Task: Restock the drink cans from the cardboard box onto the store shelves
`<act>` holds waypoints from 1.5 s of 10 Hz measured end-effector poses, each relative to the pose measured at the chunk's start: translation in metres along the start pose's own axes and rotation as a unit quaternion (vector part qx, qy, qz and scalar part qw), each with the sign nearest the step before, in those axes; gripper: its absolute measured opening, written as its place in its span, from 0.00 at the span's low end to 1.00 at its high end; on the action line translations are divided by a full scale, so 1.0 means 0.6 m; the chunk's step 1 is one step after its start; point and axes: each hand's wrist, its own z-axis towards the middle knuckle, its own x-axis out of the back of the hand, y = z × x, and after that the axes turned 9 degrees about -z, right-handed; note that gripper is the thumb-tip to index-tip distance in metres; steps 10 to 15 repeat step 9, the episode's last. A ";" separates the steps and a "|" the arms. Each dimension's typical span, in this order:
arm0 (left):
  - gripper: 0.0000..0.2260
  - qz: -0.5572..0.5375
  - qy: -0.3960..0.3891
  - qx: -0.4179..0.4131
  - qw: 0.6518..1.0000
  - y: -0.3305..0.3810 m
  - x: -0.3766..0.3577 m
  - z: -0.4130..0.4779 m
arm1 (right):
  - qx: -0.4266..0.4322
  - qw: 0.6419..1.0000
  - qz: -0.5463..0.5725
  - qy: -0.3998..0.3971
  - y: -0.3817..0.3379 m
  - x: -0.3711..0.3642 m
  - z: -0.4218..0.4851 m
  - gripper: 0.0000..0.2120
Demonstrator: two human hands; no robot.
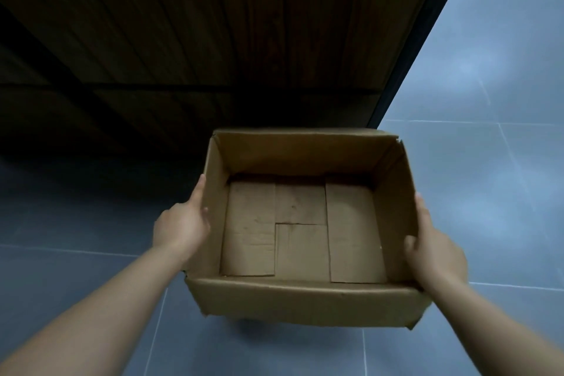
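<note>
Box: cardboard box (pixel 305 302) was open-topped and held above the grey tiled floor (pixel 488 162), a shadow under its near edge
Box contents: none seen; only the folded bottom flaps (pixel 302 232) showed, no drink cans anywhere in view
Left hand: left hand (pixel 183 226) was pressed flat against the outside of the left wall, fingers extended along the cardboard, thumb near the rim; gripping the box by side pressure
Right hand: right hand (pixel 433 250) was clasped on the right wall, thumb hooked over the rim to the inside, fingers hidden behind the wall; gripping the box
Shelving: dark wood-panelled unit (pixel 213 40) rose just beyond the far side of the box; its shelves and any stock were not visible from this angle, too dark to tell
Box position: between both hands, in front of the person, near the base of the dark unit, apparently clear of the floor
Progress, judged: unloading looked finished, since the box was empty; whether the cans stood properly on the shelves could not be checked here
Remaining, judged: probably only disposing of or putting away the empty box
</note>
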 end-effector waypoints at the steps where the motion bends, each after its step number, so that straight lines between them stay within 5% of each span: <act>1: 0.29 -0.009 -0.007 0.016 1.000 -0.024 -0.073 0.024 | 0.004 1.000 0.003 -0.012 -0.008 -0.067 0.034 0.38; 7: 0.30 -0.070 -0.052 0.111 0.990 -0.079 -0.324 0.164 | 0.009 0.989 0.127 -0.073 -0.058 -0.301 0.179 0.39; 8: 0.40 -0.119 -0.150 0.134 0.972 -0.078 -0.324 0.165 | -0.008 0.987 0.113 -0.116 -0.063 -0.298 0.184 0.39; 9: 0.41 -0.077 -0.153 0.110 0.979 -0.057 -0.291 0.147 | 0.038 0.998 -0.015 -0.045 -0.085 -0.262 0.167 0.37; 15: 0.41 -0.077 -0.153 0.110 0.979 -0.057 -0.291 0.147 | 0.038 0.998 -0.015 -0.045 -0.085 -0.262 0.167 0.37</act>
